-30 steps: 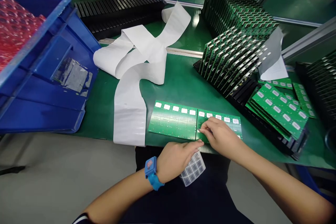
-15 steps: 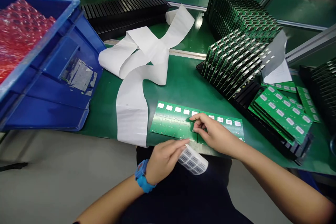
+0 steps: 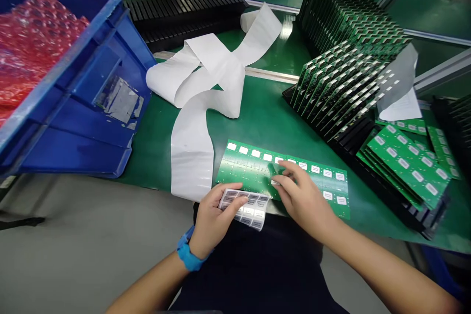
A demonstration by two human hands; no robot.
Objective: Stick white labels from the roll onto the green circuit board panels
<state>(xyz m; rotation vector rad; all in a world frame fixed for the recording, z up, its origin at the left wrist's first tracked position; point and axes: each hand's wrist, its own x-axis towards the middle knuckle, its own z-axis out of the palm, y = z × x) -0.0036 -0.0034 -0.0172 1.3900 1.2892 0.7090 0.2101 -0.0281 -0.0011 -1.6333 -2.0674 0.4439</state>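
Label sheet [image 3: 250, 209] (white grid, curled edge) pinched in left hand [image 3: 211, 217].

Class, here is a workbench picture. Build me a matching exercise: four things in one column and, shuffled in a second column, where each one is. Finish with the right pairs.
Things
1. label sheet
2. blue crate
3. white paper strip
4. flat green panel

Places
A. curled over the green mat
B. under the fingers of the right hand
C. held in the left hand
D. at the bench's left, holding red bubble wrap

Pairs: 1-C, 2-D, 3-A, 4-B
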